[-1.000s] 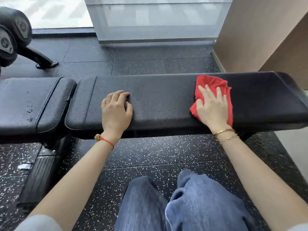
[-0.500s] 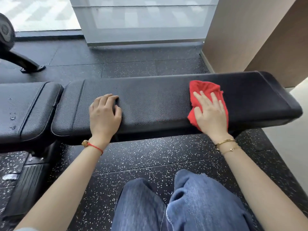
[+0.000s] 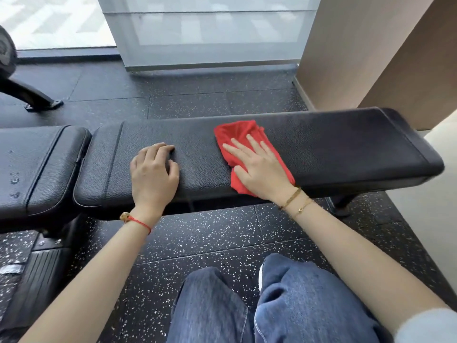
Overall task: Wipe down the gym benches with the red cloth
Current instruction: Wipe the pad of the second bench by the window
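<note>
A long black padded gym bench [image 3: 346,144] runs across the middle of the view. My right hand [image 3: 259,169] lies flat on the red cloth [image 3: 235,134], pressing it onto the pad a little right of centre; the cloth hangs slightly over the near edge. My left hand [image 3: 153,174] rests on the bench's left part with fingers curled, holding nothing. A second black pad [image 3: 37,167], at the far left, carries a few water drops.
The floor [image 3: 197,238] is black rubber with white speckles. A brown wall [image 3: 358,58] stands behind the bench's right end, a frosted glass panel [image 3: 210,33] at the back. A black machine foot [image 3: 32,97] sits at far left. My knees in jeans [image 3: 284,305] are below.
My right hand has slid the red cloth leftward along the bench, toward my left hand. The view has shifted right, so the bench's right end shows more fully. My left hand stays put.
</note>
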A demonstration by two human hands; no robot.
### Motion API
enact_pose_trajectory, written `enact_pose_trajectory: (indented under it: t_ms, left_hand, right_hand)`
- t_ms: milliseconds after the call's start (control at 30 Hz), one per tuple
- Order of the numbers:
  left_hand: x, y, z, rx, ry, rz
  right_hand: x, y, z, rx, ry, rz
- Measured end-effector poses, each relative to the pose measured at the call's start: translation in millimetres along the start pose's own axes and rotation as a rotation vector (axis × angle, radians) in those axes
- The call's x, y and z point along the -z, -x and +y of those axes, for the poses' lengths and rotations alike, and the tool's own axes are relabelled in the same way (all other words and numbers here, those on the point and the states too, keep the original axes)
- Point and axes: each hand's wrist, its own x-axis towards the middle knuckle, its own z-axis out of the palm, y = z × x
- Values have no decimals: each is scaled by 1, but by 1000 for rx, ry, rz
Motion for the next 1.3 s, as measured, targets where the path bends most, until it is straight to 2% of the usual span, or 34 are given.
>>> enact_pose_trajectory:
  t_ms: [100, 267, 333, 400, 533, 633, 733, 833, 967, 1067, 1133, 1300]
  left_hand:
    - [0, 0, -1, -4, 7, 3]
    - [-2, 0, 2, 11, -13, 4]
    - [-2, 0, 3, 22, -25, 7]
    - [-3, -1, 3, 29, -34, 8]
    - [-3, -2, 3, 37, -32, -2]
    - [-2, -2, 1, 28, -20, 4]
    - [-2, -1, -2, 11, -8, 3]
    - [-2, -1, -4, 7, 2, 1]
    - [-2, -1, -1, 15, -8, 1]
    - [-3, -1, 2, 27, -23, 5]
    - [-3, -1, 3, 32, -22, 8]
    - [-1, -3, 1, 31, -6, -1]
  right_hand:
    - [7, 12, 33, -72, -50, 34]
    - [21, -20, 97, -484, -24, 81]
    - [22, -46, 102, -563, -26, 69]
    - [18, -70, 90, -534, 0, 44]
    - [6, -88, 35, -272, 25, -4]
    - [-3, -67, -3, -48, 49, -18]
    - [-3, -27, -6, 124, 33, -28]
    - [5, 1, 24, 61, -35, -1]
    - [14, -10, 71, -226, -30, 53]
    - [14, -45, 70, -374, -5, 61]
    - [9, -67, 48, -330, 27, 49]
    - [-7, -71, -32, 28, 51, -8]
